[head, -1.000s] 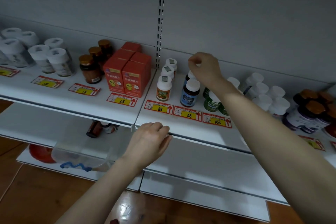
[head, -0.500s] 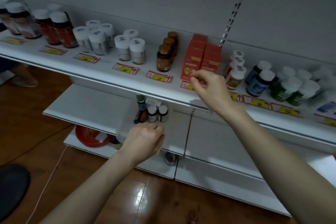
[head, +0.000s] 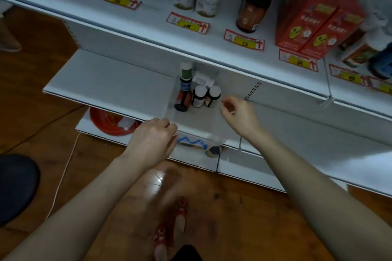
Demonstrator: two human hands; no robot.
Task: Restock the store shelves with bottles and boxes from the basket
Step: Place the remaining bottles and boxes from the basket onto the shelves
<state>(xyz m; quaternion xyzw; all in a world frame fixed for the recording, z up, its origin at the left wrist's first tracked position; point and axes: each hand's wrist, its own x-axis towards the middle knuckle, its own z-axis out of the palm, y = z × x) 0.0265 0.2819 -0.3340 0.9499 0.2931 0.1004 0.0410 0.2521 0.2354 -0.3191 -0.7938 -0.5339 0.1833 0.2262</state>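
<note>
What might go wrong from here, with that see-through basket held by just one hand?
1. Only the left hand grips the basket, at its near rim, so it may tip and spill its bottles onto the wooden floor.
2. The right hand hovers close to the upright white-capped bottles; a careless reach might knock them over.

Dim, bluish light overall; a glare patch shines on the wooden floor point(head: 158, 178) near the middle; the red boxes point(head: 314, 12) far right smear with motion blur; the upper shelf point(head: 152, 21) bows toward the corners; soft shadow lies beneath it
</note>
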